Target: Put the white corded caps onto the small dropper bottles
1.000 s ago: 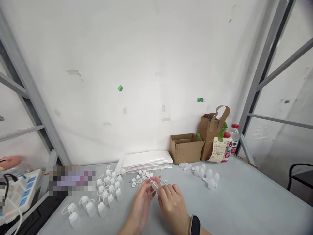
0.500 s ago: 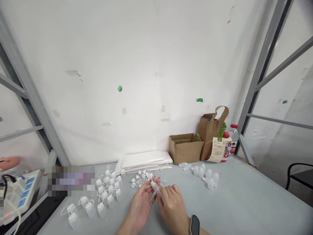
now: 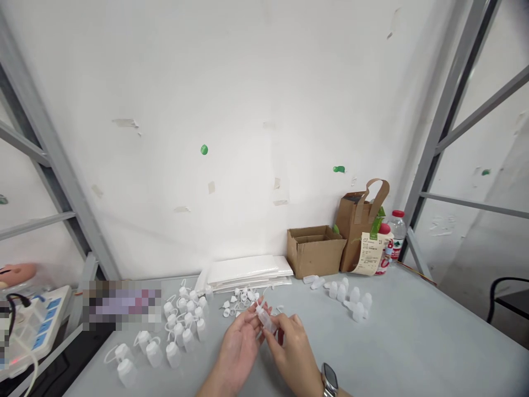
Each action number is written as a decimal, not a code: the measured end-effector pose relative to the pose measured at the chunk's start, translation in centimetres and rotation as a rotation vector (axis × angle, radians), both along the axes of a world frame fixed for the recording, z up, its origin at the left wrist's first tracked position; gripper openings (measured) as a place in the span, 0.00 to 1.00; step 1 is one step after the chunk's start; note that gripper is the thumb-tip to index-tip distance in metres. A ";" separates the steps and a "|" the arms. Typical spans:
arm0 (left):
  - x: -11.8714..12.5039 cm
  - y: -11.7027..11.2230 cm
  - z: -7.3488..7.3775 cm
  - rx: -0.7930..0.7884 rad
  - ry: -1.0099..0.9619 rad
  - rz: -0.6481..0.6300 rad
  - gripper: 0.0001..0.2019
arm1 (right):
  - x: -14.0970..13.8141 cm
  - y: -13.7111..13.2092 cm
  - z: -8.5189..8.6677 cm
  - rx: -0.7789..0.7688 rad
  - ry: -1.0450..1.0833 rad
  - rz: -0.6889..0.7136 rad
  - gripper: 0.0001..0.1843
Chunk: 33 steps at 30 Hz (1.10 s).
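Note:
Both my hands meet low in the middle over the grey table (image 3: 413, 342). My right hand (image 3: 295, 350) pinches a small clear plastic bottle (image 3: 265, 318) near its base, and my left hand (image 3: 238, 344) closes its fingertips on the bottle's upper end. A watch sits on my right wrist. Just behind my hands lies a scatter of small white caps with loops (image 3: 242, 298). Capped bottles (image 3: 182, 322) stand in a group to the left, and uncapped bottles (image 3: 349, 295) lie to the right.
A stack of white flat bags (image 3: 248, 270) lies against the wall. An open cardboard box (image 3: 314, 251), a brown paper bag (image 3: 359, 223) and a water bottle (image 3: 397, 226) stand at the back right. A power strip (image 3: 31, 325) sits at the far left. Grey frame posts rise on both sides.
My hands have shifted slightly toward me and the bottle has tilted more upright between them. The rest of the table is unchanged.

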State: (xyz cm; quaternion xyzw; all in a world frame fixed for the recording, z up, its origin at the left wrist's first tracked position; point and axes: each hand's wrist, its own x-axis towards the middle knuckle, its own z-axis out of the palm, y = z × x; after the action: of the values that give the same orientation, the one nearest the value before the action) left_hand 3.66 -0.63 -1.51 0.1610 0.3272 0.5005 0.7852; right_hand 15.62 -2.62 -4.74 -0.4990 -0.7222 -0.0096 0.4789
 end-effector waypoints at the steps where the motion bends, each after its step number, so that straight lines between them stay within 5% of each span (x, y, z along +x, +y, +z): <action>1: 0.0 0.0 0.0 0.002 -0.001 -0.003 0.21 | 0.0 0.0 0.0 -0.018 0.019 0.009 0.17; 18: -0.1 -0.2 1.1 -0.020 0.023 0.008 0.12 | -0.4 0.1 -0.6 -0.258 0.247 0.084 0.17; 33: -0.3 0.0 0.8 0.061 0.011 -0.015 0.15 | -0.2 -0.1 0.5 -0.499 0.535 0.263 0.16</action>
State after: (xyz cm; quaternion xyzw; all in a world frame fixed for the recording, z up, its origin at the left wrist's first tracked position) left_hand 3.34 -0.67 -0.73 0.1902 0.3149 0.5034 0.7818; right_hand 15.43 -2.72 -4.20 -0.4881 -0.6099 0.3581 0.5114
